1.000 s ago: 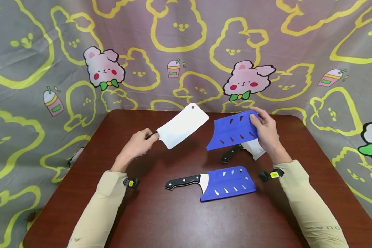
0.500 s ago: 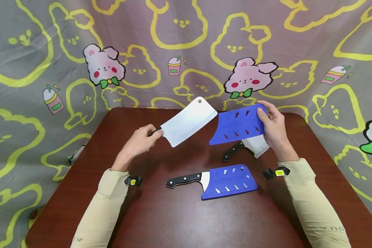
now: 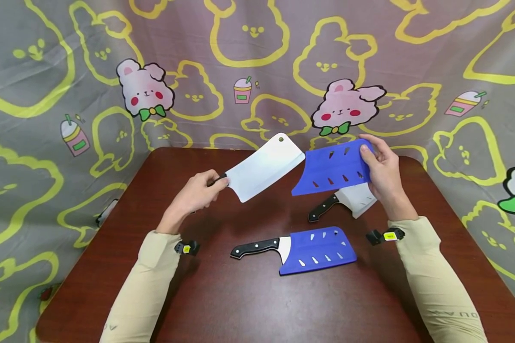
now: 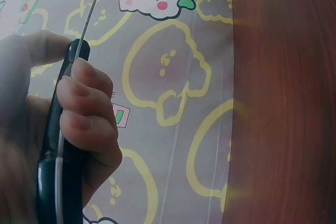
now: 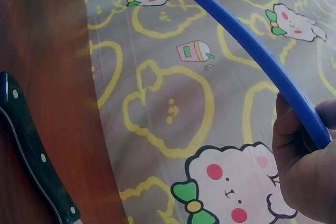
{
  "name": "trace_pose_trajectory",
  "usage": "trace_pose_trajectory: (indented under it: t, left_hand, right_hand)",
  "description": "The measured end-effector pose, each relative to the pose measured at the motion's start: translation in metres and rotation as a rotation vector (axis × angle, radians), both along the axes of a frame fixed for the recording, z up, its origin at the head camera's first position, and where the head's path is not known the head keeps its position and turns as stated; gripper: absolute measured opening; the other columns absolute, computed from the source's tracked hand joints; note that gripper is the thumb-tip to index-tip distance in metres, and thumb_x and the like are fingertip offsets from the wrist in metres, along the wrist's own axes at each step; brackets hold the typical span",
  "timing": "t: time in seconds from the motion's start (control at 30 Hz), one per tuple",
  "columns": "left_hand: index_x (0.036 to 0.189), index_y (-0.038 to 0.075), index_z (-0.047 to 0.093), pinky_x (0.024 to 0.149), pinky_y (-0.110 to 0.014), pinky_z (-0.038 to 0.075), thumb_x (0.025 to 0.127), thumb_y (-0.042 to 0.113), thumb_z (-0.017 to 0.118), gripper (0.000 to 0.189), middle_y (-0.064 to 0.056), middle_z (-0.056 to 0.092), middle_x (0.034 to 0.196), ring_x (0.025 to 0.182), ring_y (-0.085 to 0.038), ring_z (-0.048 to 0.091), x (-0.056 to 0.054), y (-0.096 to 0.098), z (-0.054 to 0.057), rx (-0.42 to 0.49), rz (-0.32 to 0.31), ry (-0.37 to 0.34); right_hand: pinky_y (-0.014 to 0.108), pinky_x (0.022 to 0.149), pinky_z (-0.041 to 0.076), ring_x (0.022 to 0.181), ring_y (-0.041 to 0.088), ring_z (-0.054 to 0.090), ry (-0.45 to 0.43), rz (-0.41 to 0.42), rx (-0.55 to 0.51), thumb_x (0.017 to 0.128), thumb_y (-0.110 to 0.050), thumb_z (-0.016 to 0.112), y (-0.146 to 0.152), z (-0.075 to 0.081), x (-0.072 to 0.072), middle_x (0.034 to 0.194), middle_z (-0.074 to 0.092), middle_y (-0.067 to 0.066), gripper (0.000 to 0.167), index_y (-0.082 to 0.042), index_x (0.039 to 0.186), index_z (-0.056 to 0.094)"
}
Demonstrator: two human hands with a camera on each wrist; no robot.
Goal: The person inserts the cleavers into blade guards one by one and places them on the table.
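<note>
Above the table, my left hand point(image 3: 197, 193) grips the black handle point(image 4: 48, 192) of a bare cleaver point(image 3: 263, 166). Its wide blade points up and to the right. My right hand point(image 3: 385, 174) pinches a blue slotted blade sheath point(image 3: 326, 169) by its far right end, thumb on the front face. The cleaver's far corner is level with the sheath's left edge; whether they touch I cannot tell. In the right wrist view the sheath shows edge-on as a blue strip point(image 5: 247, 45). Most of the cleaver's handle is hidden by my left hand in the head view.
A second cleaver in a blue sheath point(image 3: 319, 251) lies at the table's middle, its black handle to the left. Behind it lies a third knife with a bare blade point(image 3: 355, 199), partly hidden by the held sheath. A patterned curtain point(image 3: 279, 85) surrounds the brown table point(image 3: 240, 309).
Both hands have risen a little and shifted right. The cleaver's blade has come close to the sheath's left edge, the gap between them narrowing. The things on the table stay put.
</note>
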State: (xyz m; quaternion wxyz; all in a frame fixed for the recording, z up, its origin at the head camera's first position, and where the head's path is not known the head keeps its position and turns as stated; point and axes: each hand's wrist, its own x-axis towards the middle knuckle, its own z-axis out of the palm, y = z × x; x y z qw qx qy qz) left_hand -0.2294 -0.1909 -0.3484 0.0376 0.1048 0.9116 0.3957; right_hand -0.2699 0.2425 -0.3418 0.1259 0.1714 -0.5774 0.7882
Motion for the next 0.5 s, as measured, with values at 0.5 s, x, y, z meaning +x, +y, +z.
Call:
trace_pose_trajectory:
  t: [0.5]
  left_hand:
    - [0.094, 0.017, 0.064, 0.05, -0.033, 0.045, 0.096, 0.047, 0.057, 0.031, -0.004, 0.054, 0.064, 0.052, -0.019, 0.052, 0.013, 0.01, 0.009, 0.02, -0.069, 0.113]
  right_hand:
    - [0.026, 0.057, 0.057, 0.067, 0.016, 0.073, -0.051, -0.007, -0.115, 0.097, -0.013, 0.058, 0.009, -0.003, 0.002, 0.087, 0.07, 0.006, 0.032, -0.002, 0.128, 0.059]
